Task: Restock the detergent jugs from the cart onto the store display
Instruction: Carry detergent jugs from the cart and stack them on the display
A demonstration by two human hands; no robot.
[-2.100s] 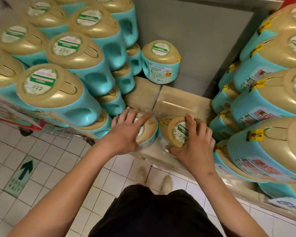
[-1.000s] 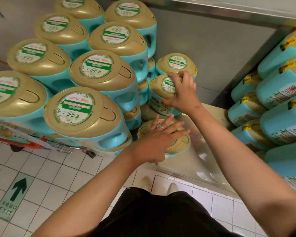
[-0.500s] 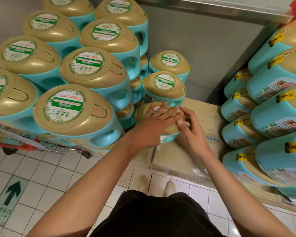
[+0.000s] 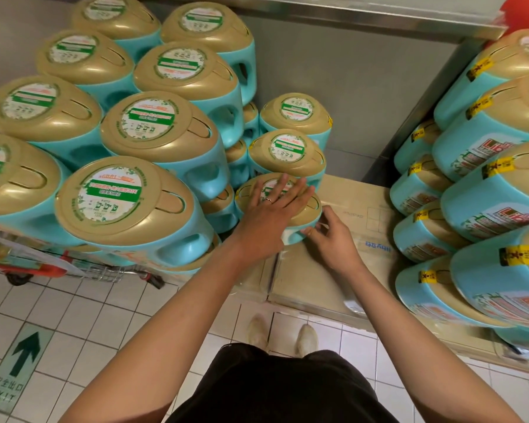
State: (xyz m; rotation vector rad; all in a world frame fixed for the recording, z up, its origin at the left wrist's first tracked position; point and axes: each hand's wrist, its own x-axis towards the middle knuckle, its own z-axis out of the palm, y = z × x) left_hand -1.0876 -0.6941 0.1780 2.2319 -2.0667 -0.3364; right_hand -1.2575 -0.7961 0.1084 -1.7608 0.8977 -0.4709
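Teal detergent jugs with gold lids fill the view. A low row of three stands on the cardboard display base (image 4: 361,209): the far jug (image 4: 297,112), the middle jug (image 4: 287,152) and the near jug (image 4: 306,218). My left hand (image 4: 269,215) lies flat on the near jug's gold lid, fingers straight. My right hand (image 4: 333,239) touches that jug's teal side at its lower right with bent fingertips. A tall stack of jugs (image 4: 141,193) rises at the left.
The red-framed wire cart (image 4: 83,270) shows under the left stack. Another stack of teal jugs (image 4: 486,209) lines the right side. A grey metal wall (image 4: 364,87) stands behind. Bare cardboard lies right of the low row. My feet are on white floor tiles.
My right hand set a jug behind the near one, then came back to the near jug's side and has slid a little lower. My left hand stays on its lid.
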